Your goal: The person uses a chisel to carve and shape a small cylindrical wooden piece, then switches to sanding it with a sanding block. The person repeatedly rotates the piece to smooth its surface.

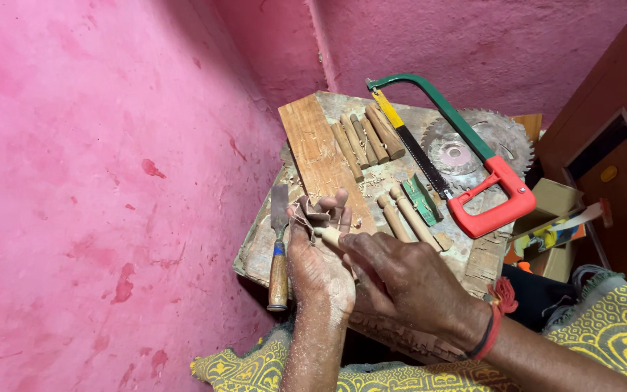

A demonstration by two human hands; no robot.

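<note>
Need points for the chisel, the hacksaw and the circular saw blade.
chisel (pixel 279 261): head view, on the wooden handle below the blue band.
hacksaw (pixel 498 196): head view, on the red handle.
circular saw blade (pixel 453 154): head view, on the pinkish centre hub.

So the bench (pixel 473 254) I'm looking down at is a small, beat-up wooden block, scuffed grey on top and dusted with shavings. Flat on it along the left side lies a reddish wooden plank (pixel 318 156). Just right of that, at the far end, a row of short wooden dowels (pixel 366 140) sits side by side. A hacksaw (pixel 450 149) with a green frame and red handle runs diagonally across the right part, and its frame lies over a round circular saw blade (pixel 473 145). Nearer me there's a pair of turned wooden pegs (pixel 403 215), a small green block (pixel 421 199) beside them, and a wooden-handled chisel (pixel 279 247) on the left edge.
</note>
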